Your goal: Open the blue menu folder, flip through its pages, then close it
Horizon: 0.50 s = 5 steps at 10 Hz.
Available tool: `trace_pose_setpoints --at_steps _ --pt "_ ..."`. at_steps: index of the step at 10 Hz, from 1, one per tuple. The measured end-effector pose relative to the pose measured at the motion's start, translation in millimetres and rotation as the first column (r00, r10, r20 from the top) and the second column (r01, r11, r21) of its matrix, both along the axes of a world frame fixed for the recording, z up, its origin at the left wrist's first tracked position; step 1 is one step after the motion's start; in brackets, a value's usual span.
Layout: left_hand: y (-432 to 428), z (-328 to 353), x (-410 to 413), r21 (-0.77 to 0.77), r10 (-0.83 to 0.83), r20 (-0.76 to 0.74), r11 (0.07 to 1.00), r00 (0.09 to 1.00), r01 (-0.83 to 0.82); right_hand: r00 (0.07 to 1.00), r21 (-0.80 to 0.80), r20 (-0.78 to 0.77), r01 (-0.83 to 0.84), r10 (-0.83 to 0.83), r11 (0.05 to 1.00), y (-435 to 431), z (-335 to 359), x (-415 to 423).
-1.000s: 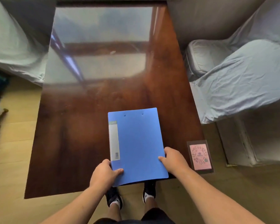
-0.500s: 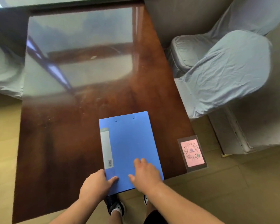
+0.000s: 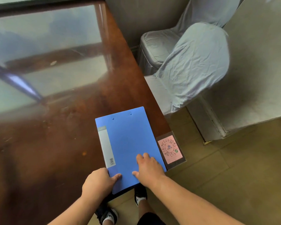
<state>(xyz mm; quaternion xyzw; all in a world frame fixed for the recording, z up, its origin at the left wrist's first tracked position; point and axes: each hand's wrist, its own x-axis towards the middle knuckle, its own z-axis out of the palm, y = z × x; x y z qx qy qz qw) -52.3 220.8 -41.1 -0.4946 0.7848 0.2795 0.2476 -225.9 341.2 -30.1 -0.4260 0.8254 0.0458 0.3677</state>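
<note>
1. Blue menu folder (image 3: 128,143) closed, lower centre of frame, on table (image 3: 55,143), near end overhanging the edge.
2. Left hand (image 3: 98,182) pinching its near-left corner, thumb on top.
3. Right hand (image 3: 148,170) flat, open, holding nothing.
4. Could tip off when lifting the cover.

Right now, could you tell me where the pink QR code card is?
The pink QR code card lies at the table's near right corner, just right of the closed blue folder.

one folder (image 3: 128,143), two hands (image 3: 97,184).
</note>
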Motion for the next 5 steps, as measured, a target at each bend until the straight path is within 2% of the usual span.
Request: trace_pose_setpoints --at_steps 4,5 --pt "-0.9 4.9 -6.8 -0.001 0.010 0.030 1.000 0.999 -0.010 1.000 -0.014 0.004 -0.011 0.011 1.000 0.6 -1.8 -11.0" --pt "-5.8 7.9 -1.8 -0.103 0.032 0.005 0.994 0.999 -0.031 0.998 0.048 -0.027 -0.049 0.051 0.998 -2.4 3.0 -8.8"
